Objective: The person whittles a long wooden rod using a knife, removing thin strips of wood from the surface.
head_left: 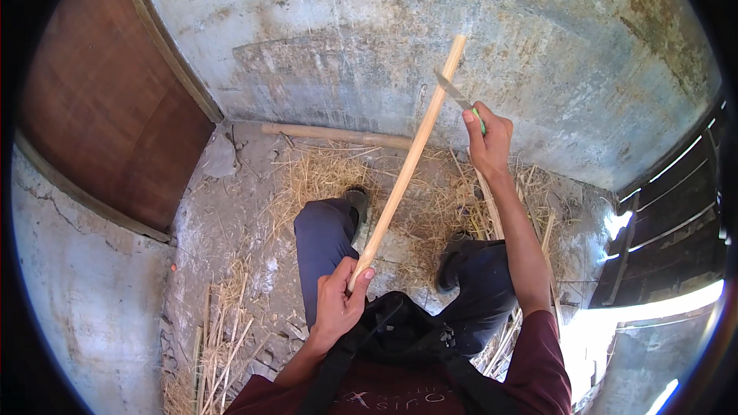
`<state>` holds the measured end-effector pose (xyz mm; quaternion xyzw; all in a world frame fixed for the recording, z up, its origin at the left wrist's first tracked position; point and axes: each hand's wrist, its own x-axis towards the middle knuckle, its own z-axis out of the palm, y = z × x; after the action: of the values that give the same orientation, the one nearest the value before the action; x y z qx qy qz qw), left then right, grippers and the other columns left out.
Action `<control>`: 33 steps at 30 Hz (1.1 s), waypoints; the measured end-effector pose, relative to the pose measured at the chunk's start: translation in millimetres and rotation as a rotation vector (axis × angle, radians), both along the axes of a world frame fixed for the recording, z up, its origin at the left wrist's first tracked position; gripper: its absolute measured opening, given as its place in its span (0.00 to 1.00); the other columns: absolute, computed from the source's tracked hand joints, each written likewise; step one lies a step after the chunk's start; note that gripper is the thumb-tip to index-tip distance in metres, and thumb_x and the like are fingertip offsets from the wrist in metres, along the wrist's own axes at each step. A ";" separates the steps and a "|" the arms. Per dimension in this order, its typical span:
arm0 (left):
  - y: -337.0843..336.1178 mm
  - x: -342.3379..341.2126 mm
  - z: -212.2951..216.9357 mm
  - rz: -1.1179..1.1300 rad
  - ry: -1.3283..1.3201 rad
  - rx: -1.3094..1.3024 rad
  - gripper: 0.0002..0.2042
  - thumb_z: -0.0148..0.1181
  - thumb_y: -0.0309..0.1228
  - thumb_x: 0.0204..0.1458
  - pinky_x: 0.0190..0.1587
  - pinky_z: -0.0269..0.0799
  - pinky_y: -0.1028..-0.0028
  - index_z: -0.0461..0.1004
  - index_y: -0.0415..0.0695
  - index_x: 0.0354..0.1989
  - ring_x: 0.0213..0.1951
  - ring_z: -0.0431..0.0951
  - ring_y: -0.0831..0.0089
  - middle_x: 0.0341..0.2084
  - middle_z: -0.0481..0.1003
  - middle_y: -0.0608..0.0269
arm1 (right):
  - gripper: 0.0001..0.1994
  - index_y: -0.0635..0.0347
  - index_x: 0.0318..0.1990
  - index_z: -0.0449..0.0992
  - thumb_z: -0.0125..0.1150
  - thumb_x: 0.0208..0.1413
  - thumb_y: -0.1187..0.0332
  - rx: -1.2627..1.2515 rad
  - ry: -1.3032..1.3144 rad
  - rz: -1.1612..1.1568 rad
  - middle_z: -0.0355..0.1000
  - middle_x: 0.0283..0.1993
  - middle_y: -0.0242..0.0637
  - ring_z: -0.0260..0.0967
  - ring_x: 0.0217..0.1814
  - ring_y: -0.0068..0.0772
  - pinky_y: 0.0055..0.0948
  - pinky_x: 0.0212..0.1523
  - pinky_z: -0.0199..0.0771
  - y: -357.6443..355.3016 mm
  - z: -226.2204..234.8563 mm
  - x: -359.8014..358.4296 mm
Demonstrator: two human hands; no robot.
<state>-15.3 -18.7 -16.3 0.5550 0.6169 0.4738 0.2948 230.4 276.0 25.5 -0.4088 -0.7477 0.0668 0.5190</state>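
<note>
A long, pale wooden stick [409,163] slants up and away from my lap toward the wall. My left hand [340,297] is closed round its near end, thumb along the top. Near the far end, my right hand [490,138] grips a knife [453,92] by its green handle. The knife's blade crosses the stick a little below its tip and appears to lie against it. The fingers of my right hand hide most of the handle.
Straw shavings [323,180] litter the floor between and beyond my feet. A thicker pole [338,135] lies along the wall's foot. Thin sticks [223,346] lie at the lower left, others at the right. A brown door [115,100] stands left, dark slatted boards [669,215] right.
</note>
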 end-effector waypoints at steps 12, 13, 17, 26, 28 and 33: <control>-13.8 -2.7 -7.7 -0.075 0.025 -0.104 0.13 0.63 0.32 0.70 0.20 0.53 0.71 0.73 0.38 0.33 0.18 0.59 0.85 0.13 0.62 0.66 | 0.35 0.62 0.39 0.86 0.50 0.70 0.34 -0.424 -0.005 -0.305 0.81 0.35 0.58 0.79 0.41 0.62 0.51 0.47 0.75 78.5 -41.1 56.5; -11.6 -2.5 -8.4 -0.070 0.024 -0.098 0.13 0.63 0.32 0.70 0.20 0.53 0.71 0.73 0.38 0.33 0.18 0.58 0.85 0.13 0.62 0.66 | 0.37 0.62 0.39 0.86 0.49 0.69 0.32 -0.530 -0.087 -0.309 0.82 0.37 0.57 0.81 0.44 0.62 0.51 0.49 0.76 84.7 -46.7 67.9; -5.6 -6.4 -13.4 -0.039 0.007 -0.097 0.13 0.63 0.32 0.71 0.21 0.52 0.71 0.73 0.38 0.33 0.18 0.58 0.85 0.13 0.62 0.67 | 0.40 0.62 0.35 0.88 0.50 0.65 0.28 -0.820 -0.471 -0.311 0.84 0.41 0.56 0.83 0.48 0.62 0.51 0.52 0.78 84.5 -57.5 81.7; 9.5 -13.5 -8.9 0.003 -0.078 -0.121 0.14 0.62 0.33 0.71 0.23 0.49 0.74 0.73 0.41 0.32 0.21 0.57 0.88 0.15 0.63 0.75 | 0.30 0.60 0.39 0.87 0.61 0.65 0.37 -0.397 -0.517 -0.341 0.84 0.35 0.54 0.82 0.41 0.61 0.53 0.45 0.80 35.8 -33.4 45.8; 13.0 -11.7 0.7 0.000 -0.047 -0.122 0.13 0.62 0.32 0.71 0.23 0.50 0.73 0.73 0.40 0.33 0.20 0.58 0.86 0.15 0.64 0.72 | 0.25 0.59 0.40 0.86 0.65 0.65 0.42 -0.332 -0.547 -0.273 0.83 0.33 0.52 0.82 0.39 0.60 0.53 0.42 0.80 21.7 -18.5 25.5; 18.7 -2.8 -0.3 -0.043 0.007 -0.074 0.12 0.64 0.32 0.69 0.22 0.55 0.68 0.75 0.39 0.35 0.17 0.62 0.76 0.14 0.65 0.60 | 0.20 0.57 0.39 0.86 0.68 0.64 0.47 -0.170 -0.469 -0.172 0.82 0.31 0.49 0.82 0.36 0.56 0.51 0.36 0.79 -2.4 -1.9 3.8</control>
<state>-18.1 0.0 -16.5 0.5585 0.6228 0.4424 0.3231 234.2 273.6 23.6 -0.5172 -0.8018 -0.0112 0.2991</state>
